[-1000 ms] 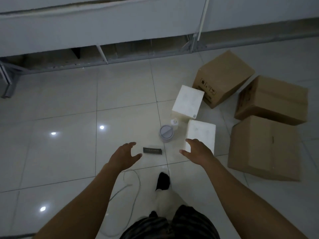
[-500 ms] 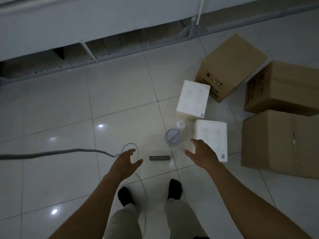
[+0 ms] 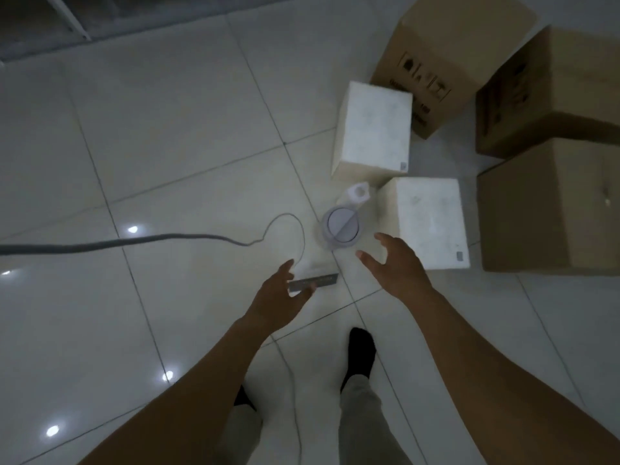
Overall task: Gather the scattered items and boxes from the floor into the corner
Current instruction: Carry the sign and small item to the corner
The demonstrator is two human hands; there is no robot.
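The left hand (image 3: 281, 297) is open, thumb and fingers moderately spread, positioned at the left end of a small dark flat strip (image 3: 318, 281) that lies on the tiled floor (image 3: 174, 135). The thumb is above the strip's end and the fingertips are below it; whether the fingers touch the strip cannot be determined. The right hand (image 3: 397, 268) is open wide with fingers splayed, palm down, holding nothing, located just below a round white-lidded container (image 3: 341, 227) and just left of the near white box (image 3: 427, 223). A small white item (image 3: 357, 193) sits immediately beyond the round container, between the near white box and the far white box (image 3: 373, 129). The two white boxes stand close together but apart. Three cardboard boxes are grouped to the right: the far cardboard box (image 3: 449, 52), printed with handling symbols, sits just behind the far white box; the right cardboard box (image 3: 553, 92) is beside it; the near cardboard box (image 3: 550, 209) stands just beside the near white box. A thick grey cable (image 3: 134, 241) runs in from the left edge and tapers into a thin cord (image 3: 298, 226) that loops near the round container and passes the strip. Both feet, in dark socks (image 3: 361, 350), stand on the floor below the hands.
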